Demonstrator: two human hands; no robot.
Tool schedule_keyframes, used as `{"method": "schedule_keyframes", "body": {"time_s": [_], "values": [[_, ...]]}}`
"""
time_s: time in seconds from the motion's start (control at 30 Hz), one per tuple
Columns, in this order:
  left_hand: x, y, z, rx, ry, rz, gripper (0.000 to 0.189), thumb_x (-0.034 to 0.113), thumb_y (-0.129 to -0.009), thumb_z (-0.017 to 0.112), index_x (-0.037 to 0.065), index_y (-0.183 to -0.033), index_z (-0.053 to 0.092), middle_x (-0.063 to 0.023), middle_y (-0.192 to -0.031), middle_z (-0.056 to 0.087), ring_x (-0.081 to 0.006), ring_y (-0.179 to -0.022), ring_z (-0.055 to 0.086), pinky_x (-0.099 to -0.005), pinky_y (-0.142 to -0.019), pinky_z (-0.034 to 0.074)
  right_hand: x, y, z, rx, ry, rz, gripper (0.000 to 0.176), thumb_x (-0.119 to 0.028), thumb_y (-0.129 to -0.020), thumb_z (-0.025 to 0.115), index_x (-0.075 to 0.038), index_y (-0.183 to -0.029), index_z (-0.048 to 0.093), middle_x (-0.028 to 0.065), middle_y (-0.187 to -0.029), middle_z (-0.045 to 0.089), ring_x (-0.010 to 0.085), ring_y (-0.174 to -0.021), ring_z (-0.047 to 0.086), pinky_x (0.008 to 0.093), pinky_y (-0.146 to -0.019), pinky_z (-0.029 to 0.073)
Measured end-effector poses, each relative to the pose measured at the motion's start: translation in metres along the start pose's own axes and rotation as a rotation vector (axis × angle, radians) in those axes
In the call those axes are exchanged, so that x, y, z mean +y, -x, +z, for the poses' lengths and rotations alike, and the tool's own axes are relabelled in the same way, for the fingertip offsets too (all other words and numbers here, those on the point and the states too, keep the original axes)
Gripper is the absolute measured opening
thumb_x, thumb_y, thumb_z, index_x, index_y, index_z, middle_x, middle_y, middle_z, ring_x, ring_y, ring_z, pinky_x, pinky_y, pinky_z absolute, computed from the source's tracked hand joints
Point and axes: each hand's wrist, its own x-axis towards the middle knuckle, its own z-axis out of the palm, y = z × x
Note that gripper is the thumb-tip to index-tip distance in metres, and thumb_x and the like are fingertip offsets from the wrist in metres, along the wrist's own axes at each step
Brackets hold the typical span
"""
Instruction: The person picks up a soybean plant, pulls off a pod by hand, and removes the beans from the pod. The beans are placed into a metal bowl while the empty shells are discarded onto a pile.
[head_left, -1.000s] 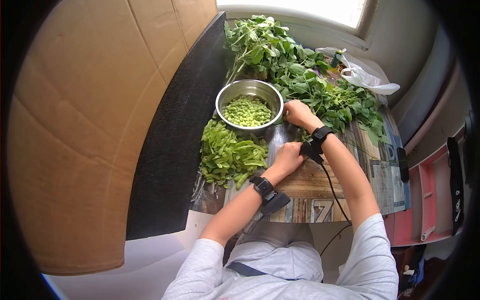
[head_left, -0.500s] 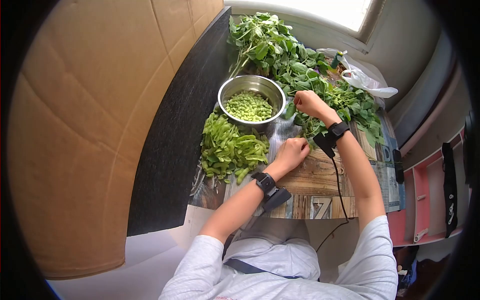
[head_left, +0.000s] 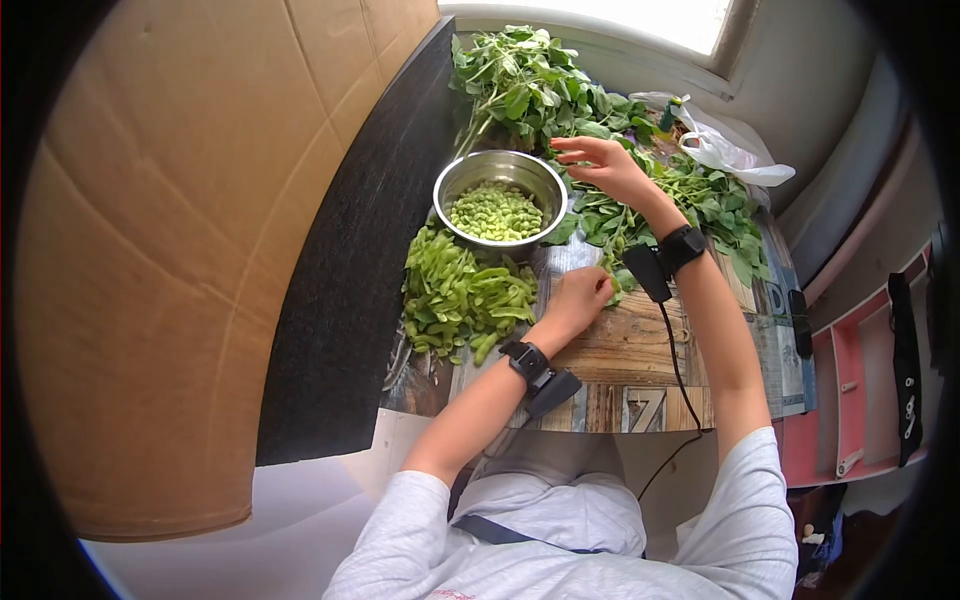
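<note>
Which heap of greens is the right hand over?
The leafy stalks behind the steel bowl; the right hand is spread above them. The empty pods lie beside the left hand.

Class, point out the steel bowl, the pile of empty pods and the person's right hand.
steel bowl [head_left: 497, 166], head view, far inner wall.
pile of empty pods [head_left: 460, 295], head view, middle of heap.
right hand [head_left: 608, 167], head view, middle of hand.
</note>
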Motion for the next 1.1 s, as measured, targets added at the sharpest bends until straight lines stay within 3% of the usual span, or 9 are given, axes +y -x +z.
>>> {"method": "schedule_keyframes", "body": {"time_s": [0.2,0.27,0.33,0.43,0.47,0.63,0.87,1.0,1.1], "values": [[0.011,-0.003,-0.012,0.065,-0.164,0.042,0.017,0.016,-0.081,0.053,0.001,-0.074,0.057,-0.0184,-0.068,0.058,-0.0350,-0.064,0.058,-0.0411,-0.058,0.045,0.046,0.078,-0.015,0.243,0.161,0.160,0.025,-0.009,-0.081,0.059,-0.001,-0.104,0.062,0.0074,-0.095,0.066,0.0142,-0.082,0.063,0.0274,-0.072,0.050],[0.016,-0.006,-0.016,0.073,-0.266,0.028,0.018,0.017,-0.082,0.052,0.002,-0.074,0.055,-0.0184,-0.069,0.058,-0.0351,-0.065,0.058,-0.0423,-0.057,0.045,0.064,0.108,-0.008,0.376,-0.060,0.283,0.016,-0.008,-0.081,0.058,0.000,-0.093,0.065,0.0036,-0.081,0.067,0.0103,-0.073,0.062,0.0234,-0.066,0.049],[0.019,-0.009,-0.022,0.099,-0.352,0.088,0.017,0.018,-0.083,0.051,0.002,-0.077,0.054,-0.0169,-0.070,0.059,-0.0352,-0.064,0.058,-0.0438,-0.056,0.046,0.073,0.125,0.006,0.449,-0.051,0.253,0.013,-0.010,-0.080,0.060,0.000,-0.086,0.066,0.0044,-0.074,0.066,0.0091,-0.066,0.060,0.0234,-0.060,0.048],[0.035,-0.011,-0.037,0.060,-0.564,0.057,0.018,0.018,-0.081,0.054,0.003,-0.071,0.056,-0.0162,-0.068,0.059,-0.0333,-0.064,0.060,-0.0422,-0.058,0.048,0.058,0.139,0.024,0.419,0.321,0.368,0.023,-0.024,-0.074,0.066,-0.001,-0.070,0.064,0.0086,-0.063,0.061,0.0168,-0.056,0.058,0.0283,-0.053,0.045],[0.041,-0.010,-0.045,0.026,-0.668,0.031,0.018,0.018,-0.080,0.055,0.003,-0.069,0.056,-0.0158,-0.067,0.059,-0.0324,-0.064,0.060,-0.0416,-0.058,0.048,0.055,0.142,0.029,0.369,0.448,0.353,0.025,-0.025,-0.071,0.068,-0.002,-0.067,0.061,0.0095,-0.065,0.061,0.0232,-0.064,0.059,0.0323,-0.058,0.047],[0.062,0.005,-0.096,-0.021,-0.832,-0.111,0.015,0.020,-0.073,0.066,0.005,-0.069,0.064,-0.0108,-0.066,0.063,-0.0265,-0.061,0.062,-0.0360,-0.056,0.048,0.054,0.149,0.039,0.337,0.694,0.099,0.020,-0.021,-0.066,0.070,-0.004,-0.067,0.059,0.0097,-0.074,0.061,0.0269,-0.082,0.054,0.0373,-0.072,0.046],[0.077,0.012,-0.110,0.058,-0.995,-0.178,0.018,0.020,-0.078,0.064,0.003,-0.074,0.063,-0.0114,-0.068,0.063,-0.0268,-0.063,0.062,-0.0355,-0.056,0.047,0.072,0.157,0.042,0.435,0.604,0.006,0.013,-0.015,-0.072,0.062,-0.002,-0.071,0.060,0.0096,-0.071,0.058,0.0275,-0.078,0.053,0.0380,-0.072,0.045],[0.080,-0.006,-0.078,-0.041,-0.723,0.037,0.010,0.010,-0.083,0.055,0.003,-0.084,0.061,-0.0125,-0.074,0.062,-0.0285,-0.069,0.060,-0.0350,-0.063,0.047,0.070,0.164,0.041,0.527,0.599,0.009,0.011,-0.011,-0.075,0.057,-0.002,-0.073,0.061,0.0096,-0.074,0.059,0.0279,-0.079,0.052,0.0377,-0.073,0.044],[0.078,-0.027,-0.047,-0.343,-0.707,0.199,0.017,0.009,-0.081,0.055,0.006,-0.098,0.057,-0.0124,-0.086,0.058,-0.0281,-0.078,0.059,-0.0354,-0.068,0.046,0.070,0.165,0.037,0.560,0.593,0.000,0.008,-0.009,-0.076,0.057,-0.003,-0.075,0.062,0.0090,-0.076,0.059,0.0277,-0.081,0.052,0.0373,-0.074,0.044]]}}
